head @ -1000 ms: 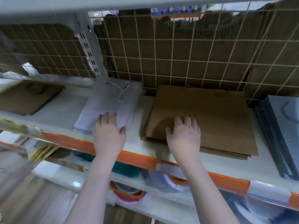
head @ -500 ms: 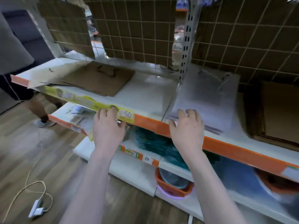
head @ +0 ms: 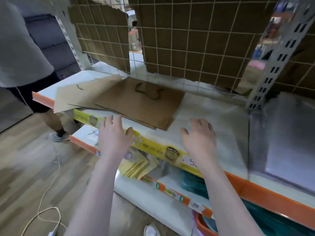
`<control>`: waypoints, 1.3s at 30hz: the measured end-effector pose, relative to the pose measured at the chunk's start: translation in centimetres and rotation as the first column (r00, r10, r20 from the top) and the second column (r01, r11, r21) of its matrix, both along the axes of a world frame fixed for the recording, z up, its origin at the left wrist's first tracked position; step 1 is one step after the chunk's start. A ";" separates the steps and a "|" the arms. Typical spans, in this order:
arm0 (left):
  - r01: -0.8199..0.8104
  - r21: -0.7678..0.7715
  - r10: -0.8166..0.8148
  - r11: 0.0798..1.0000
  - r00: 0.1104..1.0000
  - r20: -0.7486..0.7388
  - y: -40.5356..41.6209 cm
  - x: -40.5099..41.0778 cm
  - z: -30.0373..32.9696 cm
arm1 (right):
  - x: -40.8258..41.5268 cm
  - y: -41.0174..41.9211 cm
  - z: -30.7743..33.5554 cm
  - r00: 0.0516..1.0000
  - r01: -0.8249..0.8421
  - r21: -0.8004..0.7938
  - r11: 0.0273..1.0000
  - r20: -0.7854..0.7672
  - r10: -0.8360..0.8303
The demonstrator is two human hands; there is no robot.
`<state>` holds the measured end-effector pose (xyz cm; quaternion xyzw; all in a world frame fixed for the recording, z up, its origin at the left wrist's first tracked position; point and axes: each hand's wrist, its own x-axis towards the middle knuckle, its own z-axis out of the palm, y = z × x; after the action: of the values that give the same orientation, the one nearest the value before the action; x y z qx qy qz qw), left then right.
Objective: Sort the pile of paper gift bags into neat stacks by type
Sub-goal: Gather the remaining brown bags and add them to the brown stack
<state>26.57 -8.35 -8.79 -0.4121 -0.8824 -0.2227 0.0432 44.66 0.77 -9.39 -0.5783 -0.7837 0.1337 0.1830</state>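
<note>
The brown paper gift bags (head: 136, 106) lie flat on the white shelf (head: 209, 120), fanned out of square so that a lighter bag (head: 81, 96) sticks out past the shelf's left end and the lowest corners jut toward the front edge; the top bag lies face up with its dark cord handle (head: 148, 92) loose on it. Judged from this spread, the brown pile has not yet been squared. The left hand (head: 114, 138) hovers just in front of the pile's near edge, fingers straight and slightly spread, holding nothing. The right hand (head: 199, 140) hovers over bare shelf to the right of the pile, fingers loosely bent, also empty; both look placed to take the pile from either side. Right of the pile, past a grey slotted upright (head: 265, 68), lies a pale, blurred stack (head: 289, 137), type not clear. Along the shelf front below the pile runs a yellow label strip (head: 153, 145); its print is unreadable. A lower shelf tag (head: 196, 205) seems to read "10". A bystander's leg (head: 51, 120) stands left of the pile
</note>
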 end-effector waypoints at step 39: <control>-0.034 0.050 0.014 0.998 0.937 0.349 12.6 -31.0 -0.7 | -16.7 6.7 -1.3 0.623 0.563 -0.412 0.717 -0.358 -0.695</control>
<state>-4.43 4.29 -9.49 -0.3540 -0.8746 -0.3160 -0.0998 27.94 7.48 -10.67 -0.7822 -0.4306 0.3034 0.3327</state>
